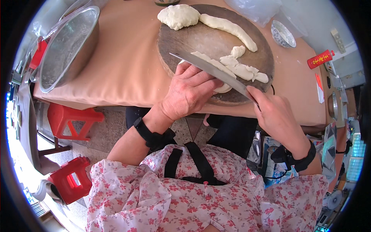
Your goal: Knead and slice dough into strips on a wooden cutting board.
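Note:
My right hand (276, 110) is wrapped round the handle of a long kitchen knife (216, 71), whose blade slants to the upper left over a round wooden cutting board (185, 44). My left hand (189, 91) is bent against the near side of the blade, fingers close together on the dough; the blade hides the fingertips. A strip of dough (210, 60) shows just beyond the blade. Several flat cut dough pieces (245, 71) lie to its right. Farther back on the board are a big dough lump (178, 17) and a long dough roll (230, 28).
A large metal basin (69, 50) stands on the tan-covered table (127, 50) at left. At right are a patterned bowl (283, 34), a red container (320, 59) and a clear plastic bag (257, 9). Red stools (71, 120) stand on the floor at left.

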### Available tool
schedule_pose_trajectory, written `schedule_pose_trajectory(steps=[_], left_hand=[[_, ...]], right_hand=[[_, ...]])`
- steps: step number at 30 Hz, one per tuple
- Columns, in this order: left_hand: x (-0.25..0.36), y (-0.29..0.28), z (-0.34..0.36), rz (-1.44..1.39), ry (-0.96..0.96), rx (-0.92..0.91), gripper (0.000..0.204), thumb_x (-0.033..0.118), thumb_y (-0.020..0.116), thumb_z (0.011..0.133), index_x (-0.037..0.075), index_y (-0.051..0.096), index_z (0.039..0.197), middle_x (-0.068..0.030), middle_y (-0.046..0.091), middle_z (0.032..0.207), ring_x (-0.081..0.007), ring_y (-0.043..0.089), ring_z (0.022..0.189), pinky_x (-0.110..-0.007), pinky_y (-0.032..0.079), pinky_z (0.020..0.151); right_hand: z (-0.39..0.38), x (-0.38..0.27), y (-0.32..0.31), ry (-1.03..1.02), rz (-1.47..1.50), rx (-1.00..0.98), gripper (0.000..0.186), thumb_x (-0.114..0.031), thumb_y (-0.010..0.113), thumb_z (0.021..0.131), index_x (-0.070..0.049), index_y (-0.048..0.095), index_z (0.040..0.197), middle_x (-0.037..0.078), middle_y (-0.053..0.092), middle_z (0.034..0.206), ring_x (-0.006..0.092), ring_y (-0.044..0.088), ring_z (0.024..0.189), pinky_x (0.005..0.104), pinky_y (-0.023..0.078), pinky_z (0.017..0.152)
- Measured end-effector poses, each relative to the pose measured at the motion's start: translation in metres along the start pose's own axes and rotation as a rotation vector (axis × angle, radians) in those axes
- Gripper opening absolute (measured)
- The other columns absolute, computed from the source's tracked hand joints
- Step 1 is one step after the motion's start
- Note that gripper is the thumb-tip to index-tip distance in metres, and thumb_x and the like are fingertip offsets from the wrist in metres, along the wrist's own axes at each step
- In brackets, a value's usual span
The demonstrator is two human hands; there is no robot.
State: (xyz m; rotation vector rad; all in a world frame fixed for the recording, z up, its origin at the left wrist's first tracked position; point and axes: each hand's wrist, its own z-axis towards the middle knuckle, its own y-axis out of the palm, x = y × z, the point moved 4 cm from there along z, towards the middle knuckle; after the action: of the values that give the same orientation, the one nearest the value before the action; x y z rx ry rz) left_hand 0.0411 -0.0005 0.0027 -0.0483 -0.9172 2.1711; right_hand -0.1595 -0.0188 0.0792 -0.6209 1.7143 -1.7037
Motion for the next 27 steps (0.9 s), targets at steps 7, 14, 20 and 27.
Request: schedule_pose_trajectory(steps=[7,14,20,27], left_hand=[[0.002,-0.003,0.001,0.013,-0.013,-0.009,0.037,0.011,0.072,0.069,0.013,0.069,0.106,-0.0037,0.065,0.109,-0.0262,0.057,0.109,-0.044,0.037,0.1],[0.005,-0.003,0.004,-0.032,-0.01,-0.033,0.034,0.013,0.07,0.074,0.011,0.066,0.108,-0.0047,0.065,0.109,-0.0275,0.057,0.109,-0.044,0.037,0.101],[0.002,-0.002,0.0,-0.013,0.005,-0.026,0.036,0.014,0.07,0.075,0.011,0.064,0.11,-0.0058,0.064,0.113,-0.0276,0.057,0.11,-0.045,0.038,0.101],[0.001,-0.003,-0.004,-0.047,-0.046,0.021,0.041,0.014,0.072,0.074,0.016,0.065,0.114,-0.0036,0.061,0.119,-0.0251,0.055,0.115,-0.045,0.035,0.103]], right_hand=[[0.048,-0.007,0.015,0.059,-0.017,-0.129,0.024,-0.005,0.057,0.085,-0.001,0.059,0.109,0.022,0.064,0.075,0.0409,0.064,0.074,0.0502,0.049,0.065],[0.063,-0.004,0.023,-0.102,-0.03,0.028,0.013,-0.003,0.054,0.082,0.001,0.056,0.094,0.022,0.064,0.071,0.0404,0.066,0.072,0.0501,0.051,0.064],[0.032,0.015,0.014,0.005,0.001,0.0,0.018,-0.004,0.055,0.083,-0.002,0.058,0.1,0.021,0.065,0.075,0.0401,0.066,0.075,0.0508,0.051,0.068],[-0.004,0.036,-0.002,0.187,0.04,-0.042,0.025,-0.006,0.059,0.085,-0.003,0.061,0.11,0.024,0.065,0.08,0.0411,0.064,0.076,0.0502,0.049,0.07]])
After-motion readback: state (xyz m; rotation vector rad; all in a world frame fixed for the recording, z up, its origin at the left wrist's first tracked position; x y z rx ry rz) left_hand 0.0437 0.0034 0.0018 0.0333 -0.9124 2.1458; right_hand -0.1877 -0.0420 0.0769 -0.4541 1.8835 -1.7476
